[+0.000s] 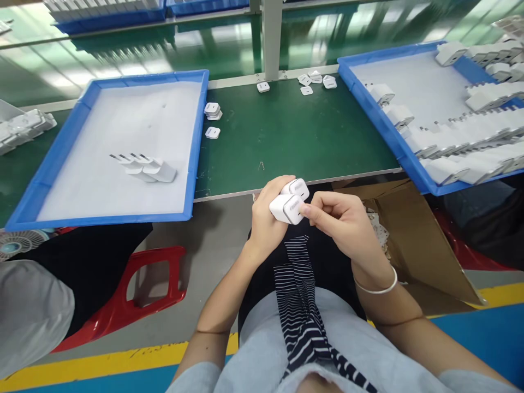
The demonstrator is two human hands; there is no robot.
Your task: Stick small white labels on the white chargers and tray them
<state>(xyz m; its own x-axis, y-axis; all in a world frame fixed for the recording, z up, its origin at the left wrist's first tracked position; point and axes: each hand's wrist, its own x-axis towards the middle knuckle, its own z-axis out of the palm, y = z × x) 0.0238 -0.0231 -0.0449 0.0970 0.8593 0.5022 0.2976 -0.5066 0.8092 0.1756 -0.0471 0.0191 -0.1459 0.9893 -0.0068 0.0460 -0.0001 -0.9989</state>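
My left hand [265, 215] is closed around two white power adapters, held side by side above my lap just off the table's front edge. The nearer adapter [282, 207] and the farther adapter [300, 188] both turn a face with small grey print toward the right. My right hand [346, 224] has its fingers curled in a pinch, and the thumb tip touches the printed face of the nearer adapter. Whether something thin lies between the thumb and finger cannot be made out. The adapters' rear ends are hidden in my left palm.
A blue tray [195, 147] on the left bears several adapters [149, 168] with pins. The right blue tray [370, 117] holds rows of them. Small white caps [212, 132] lie on the green table [286, 134]. Below are a cardboard box [426, 240] and red stool [178, 273]; a person sits left.
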